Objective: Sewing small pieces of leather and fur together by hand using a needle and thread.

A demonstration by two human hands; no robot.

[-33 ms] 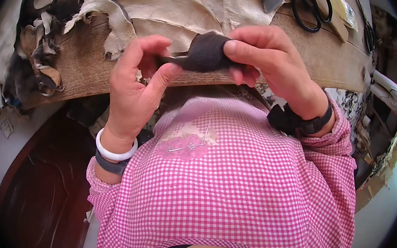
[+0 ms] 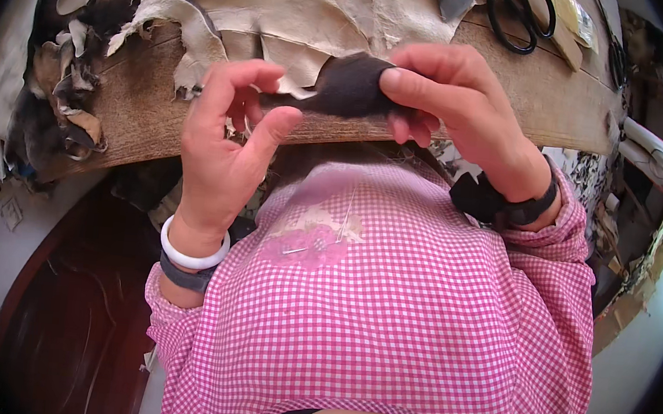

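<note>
A small piece of dark brown fur point(image 2: 351, 87) hangs above the near edge of the wooden table. My right hand point(image 2: 472, 113) pinches its right end between thumb and fingers. The narrow left end runs into the gap between the thumb and fingers of my left hand point(image 2: 224, 145). Those left fingers stand apart from the thumb, and the fur's tip there is partly hidden. Behind the fur lie pale hide pieces point(image 2: 279, 2), leather side up.
Black-handled scissors point(image 2: 531, 27) lie at the table's far right, beside a wooden strip point(image 2: 567, 52). Ragged fur and hide scraps point(image 2: 74, 62) hang over the left side of the wooden table point(image 2: 136, 120). A dark red wooden panel point(image 2: 66, 309) stands below left.
My left thumb and fingers have parted around the fur's narrow end. My right hand and the fur have shifted slightly to the right.
</note>
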